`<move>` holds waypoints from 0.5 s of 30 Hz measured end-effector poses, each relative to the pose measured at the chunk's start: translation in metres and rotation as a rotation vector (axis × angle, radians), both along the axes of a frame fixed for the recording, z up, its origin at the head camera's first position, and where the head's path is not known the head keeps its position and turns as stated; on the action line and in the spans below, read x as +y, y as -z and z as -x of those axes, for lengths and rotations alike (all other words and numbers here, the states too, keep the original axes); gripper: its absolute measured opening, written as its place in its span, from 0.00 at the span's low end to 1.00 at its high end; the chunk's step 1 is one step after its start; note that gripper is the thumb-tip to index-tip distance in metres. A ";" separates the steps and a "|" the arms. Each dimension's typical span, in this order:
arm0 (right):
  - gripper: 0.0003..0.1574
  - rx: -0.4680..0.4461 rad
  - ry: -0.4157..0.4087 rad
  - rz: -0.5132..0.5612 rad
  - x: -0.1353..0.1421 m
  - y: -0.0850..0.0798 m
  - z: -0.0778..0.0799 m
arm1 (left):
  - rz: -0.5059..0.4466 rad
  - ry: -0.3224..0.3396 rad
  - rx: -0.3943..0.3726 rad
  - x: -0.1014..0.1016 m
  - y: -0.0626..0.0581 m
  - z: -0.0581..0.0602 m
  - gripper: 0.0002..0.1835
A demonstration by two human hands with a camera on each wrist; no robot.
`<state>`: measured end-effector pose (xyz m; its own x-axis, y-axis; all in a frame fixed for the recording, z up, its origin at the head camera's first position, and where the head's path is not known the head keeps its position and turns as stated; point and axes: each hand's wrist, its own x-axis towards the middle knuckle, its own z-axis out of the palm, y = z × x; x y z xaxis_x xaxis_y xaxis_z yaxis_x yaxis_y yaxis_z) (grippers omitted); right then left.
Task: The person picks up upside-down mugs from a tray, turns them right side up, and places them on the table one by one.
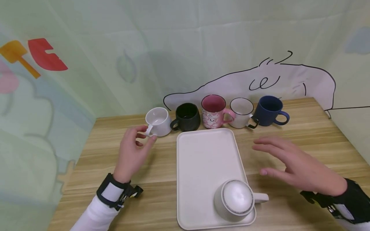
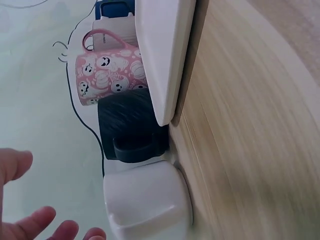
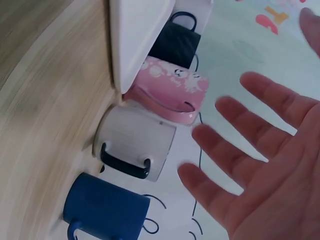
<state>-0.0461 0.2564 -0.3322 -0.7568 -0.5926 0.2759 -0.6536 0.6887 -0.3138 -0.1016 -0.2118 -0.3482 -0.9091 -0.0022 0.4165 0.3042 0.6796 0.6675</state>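
My left hand (image 1: 134, 149) reaches toward the white mug (image 1: 160, 123) at the left end of a row of mugs. In the head view its thumb and fingers overlap the mug's handle; the left wrist view has the fingers spread apart beside the mug, holding nothing. Fingers extended, my right hand (image 1: 295, 163) hovers over the table right of the cream tray (image 1: 205, 160), also holding nothing. Near the tray's front right corner stands a white mug with a pale, rounded top (image 1: 235, 199), its handle jutting past the tray's edge.
Right of the white mug, the row continues with a black mug (image 1: 187, 118), a pink patterned mug (image 1: 212, 117), a white mug with a dark rim (image 1: 240, 117) and a blue mug (image 1: 267, 112). A printed curtain (image 1: 179, 48) hangs behind the wooden table (image 1: 157, 199).
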 end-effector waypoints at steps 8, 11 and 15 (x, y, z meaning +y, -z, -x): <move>0.37 0.004 -0.103 -0.029 -0.006 -0.003 -0.016 | 0.184 0.120 0.080 0.006 -0.001 -0.019 0.27; 0.34 -0.039 -0.111 -0.031 -0.009 -0.001 -0.021 | 0.245 0.140 0.087 0.007 0.001 -0.025 0.29; 0.32 -0.074 -0.152 -0.015 -0.011 0.001 -0.024 | 0.322 0.165 0.085 0.008 0.002 -0.032 0.32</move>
<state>-0.0222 0.2452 -0.3334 -0.6759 -0.7056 0.2130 -0.7262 0.5883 -0.3556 -0.0698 -0.2039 -0.3505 -0.8482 0.2852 0.4463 0.4726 0.7878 0.3950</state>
